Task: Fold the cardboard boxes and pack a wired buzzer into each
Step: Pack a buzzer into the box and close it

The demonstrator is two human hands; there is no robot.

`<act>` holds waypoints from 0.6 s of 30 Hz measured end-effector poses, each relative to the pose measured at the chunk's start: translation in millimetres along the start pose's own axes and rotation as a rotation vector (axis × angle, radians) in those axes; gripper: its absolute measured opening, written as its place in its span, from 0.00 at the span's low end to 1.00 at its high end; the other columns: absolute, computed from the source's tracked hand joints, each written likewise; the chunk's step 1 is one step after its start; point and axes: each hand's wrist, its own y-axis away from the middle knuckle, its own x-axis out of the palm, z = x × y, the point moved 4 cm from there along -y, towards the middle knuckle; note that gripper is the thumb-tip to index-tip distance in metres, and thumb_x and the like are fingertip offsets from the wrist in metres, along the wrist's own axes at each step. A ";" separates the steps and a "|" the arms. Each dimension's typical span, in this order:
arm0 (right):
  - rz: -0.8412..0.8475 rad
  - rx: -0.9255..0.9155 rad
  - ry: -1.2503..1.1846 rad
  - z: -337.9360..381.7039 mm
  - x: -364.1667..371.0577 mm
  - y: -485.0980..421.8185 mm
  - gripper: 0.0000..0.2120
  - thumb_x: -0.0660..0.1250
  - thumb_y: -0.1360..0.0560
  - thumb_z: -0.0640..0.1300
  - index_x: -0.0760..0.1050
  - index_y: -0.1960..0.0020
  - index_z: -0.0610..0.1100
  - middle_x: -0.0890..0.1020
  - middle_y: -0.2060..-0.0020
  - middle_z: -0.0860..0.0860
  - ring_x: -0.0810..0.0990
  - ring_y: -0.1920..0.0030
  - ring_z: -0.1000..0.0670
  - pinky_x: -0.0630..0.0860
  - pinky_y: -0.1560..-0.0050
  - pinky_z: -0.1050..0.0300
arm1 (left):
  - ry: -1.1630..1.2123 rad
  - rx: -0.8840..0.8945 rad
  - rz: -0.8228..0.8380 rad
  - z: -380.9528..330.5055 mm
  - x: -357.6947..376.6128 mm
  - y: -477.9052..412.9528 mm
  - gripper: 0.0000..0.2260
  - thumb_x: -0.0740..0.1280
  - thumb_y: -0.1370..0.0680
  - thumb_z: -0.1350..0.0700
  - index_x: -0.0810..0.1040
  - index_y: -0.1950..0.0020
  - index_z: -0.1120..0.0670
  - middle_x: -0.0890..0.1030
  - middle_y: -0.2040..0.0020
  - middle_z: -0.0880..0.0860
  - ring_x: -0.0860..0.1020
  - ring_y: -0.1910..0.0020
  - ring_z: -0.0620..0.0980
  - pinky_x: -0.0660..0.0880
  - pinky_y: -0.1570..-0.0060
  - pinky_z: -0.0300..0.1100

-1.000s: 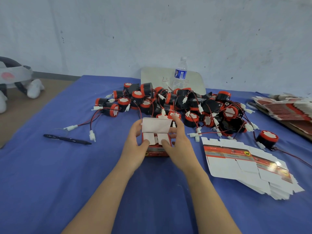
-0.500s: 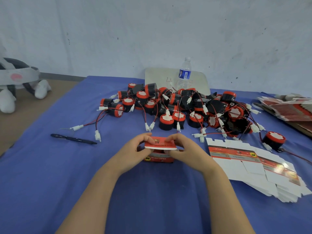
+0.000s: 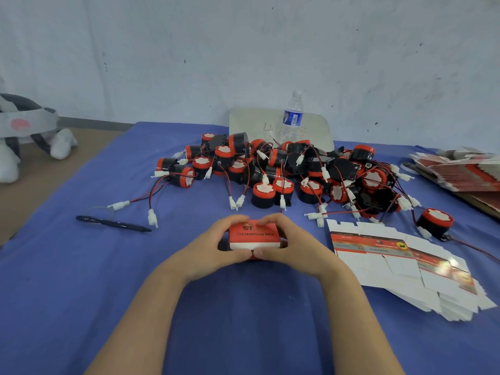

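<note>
A small red and white cardboard box (image 3: 253,236) sits on the blue table, its printed lid flap folded down over the top. My left hand (image 3: 213,247) grips its left side and my right hand (image 3: 295,244) its right side, thumbs meeting at the front edge. Behind the box lies a heap of black and red wired buzzers (image 3: 286,171) with white connectors. One buzzer (image 3: 435,222) lies apart at the right. A fanned stack of flat unfolded boxes (image 3: 400,263) rests to the right of my hands. What the box holds is hidden.
A black pen (image 3: 113,223) lies on the blue cloth (image 3: 81,280) at the left. A water bottle (image 3: 292,117) stands before a pale board at the back. More flat boxes (image 3: 460,169) are piled far right. A white and grey object (image 3: 24,131) sits on the floor at the left.
The upright white lid flap has been folded down over the box top. My hands lowered the box toward me and now press the lid shut from both sides.
</note>
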 end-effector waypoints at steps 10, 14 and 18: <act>-0.139 -0.040 -0.060 -0.7 -0.1 -6.8 0.16 0.74 0.28 0.45 0.76 0.43 0.54 0.79 0.49 0.56 0.80 0.51 0.56 0.79 0.50 0.60 | -0.048 0.100 -0.132 -5.3 0.5 -3.8 0.17 0.68 0.23 0.54 0.72 0.42 0.33 0.62 0.29 0.40 0.63 0.29 0.42 0.67 0.32 0.45; -0.168 -0.051 -0.043 -1.9 0.1 -7.9 0.14 0.74 0.28 0.46 0.77 0.44 0.52 0.80 0.49 0.53 0.80 0.50 0.54 0.80 0.48 0.55 | -0.003 0.137 -0.167 -6.0 0.4 -5.5 0.14 0.68 0.23 0.57 0.77 0.43 0.40 0.65 0.31 0.40 0.64 0.31 0.38 0.69 0.40 0.31; -0.220 -0.094 -0.014 -1.8 3.9 -11.4 0.15 0.72 0.27 0.46 0.76 0.41 0.52 0.79 0.48 0.55 0.79 0.51 0.58 0.76 0.53 0.70 | 0.031 0.149 -0.239 -6.3 4.3 -7.4 0.14 0.68 0.23 0.59 0.76 0.42 0.43 0.67 0.31 0.42 0.66 0.31 0.40 0.70 0.35 0.39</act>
